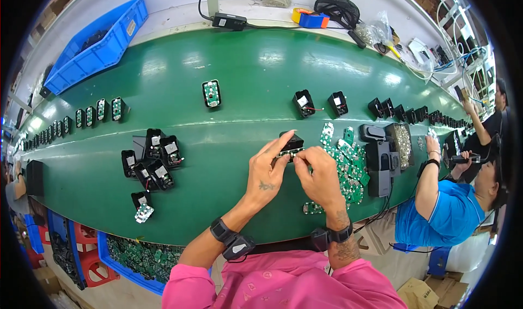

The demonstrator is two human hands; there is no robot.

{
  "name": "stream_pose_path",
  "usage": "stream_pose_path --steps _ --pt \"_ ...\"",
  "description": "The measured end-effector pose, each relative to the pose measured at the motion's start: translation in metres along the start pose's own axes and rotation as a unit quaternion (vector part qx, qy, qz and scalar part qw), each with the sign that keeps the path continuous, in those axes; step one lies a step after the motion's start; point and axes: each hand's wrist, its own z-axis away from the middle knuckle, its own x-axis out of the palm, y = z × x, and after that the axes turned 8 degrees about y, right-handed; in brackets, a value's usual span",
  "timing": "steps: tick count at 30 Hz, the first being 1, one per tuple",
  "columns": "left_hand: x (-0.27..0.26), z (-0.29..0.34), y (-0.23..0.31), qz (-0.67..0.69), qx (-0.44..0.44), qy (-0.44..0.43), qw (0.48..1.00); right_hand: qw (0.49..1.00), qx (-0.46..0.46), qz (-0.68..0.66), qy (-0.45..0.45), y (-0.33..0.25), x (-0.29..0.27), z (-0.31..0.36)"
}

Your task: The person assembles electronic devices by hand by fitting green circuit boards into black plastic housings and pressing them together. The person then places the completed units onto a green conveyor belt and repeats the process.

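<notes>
In front of me my left hand (266, 173) grips a small black plastic housing (293, 140), its forefinger stretched along the side and its thumb below. A narrow circuit board (287, 152) shows at the housing's near edge, partly hidden by my fingers. At that board's right end my right hand (320, 177) is closed, thumb and forefinger pinched together. Right beside it spreads a heap of loose green circuit boards (351, 170). To the left stands a cluster of open black housings (160, 170), with a loose board (144, 213) lying against one of them.
A filled housing (211, 94) stands alone on the green table (234, 189). Rows of housings line both far sides. Dark device stands (378, 167) sit next to a box of small parts (403, 145). A blue crate (98, 44) is far left; a person in blue (444, 211) works at right.
</notes>
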Motion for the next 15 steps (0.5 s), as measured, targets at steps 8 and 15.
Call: stream_pose_path --steps 8,15 --pt "0.002 0.002 -0.004 -0.046 0.074 -0.029 0.996 0.997 0.032 -0.006 -0.063 0.002 -0.013 -0.003" --pt "0.004 0.005 -0.004 -0.039 0.075 -0.029 0.996 0.994 0.038 0.022 -0.1 0.003 -0.018 -0.003"
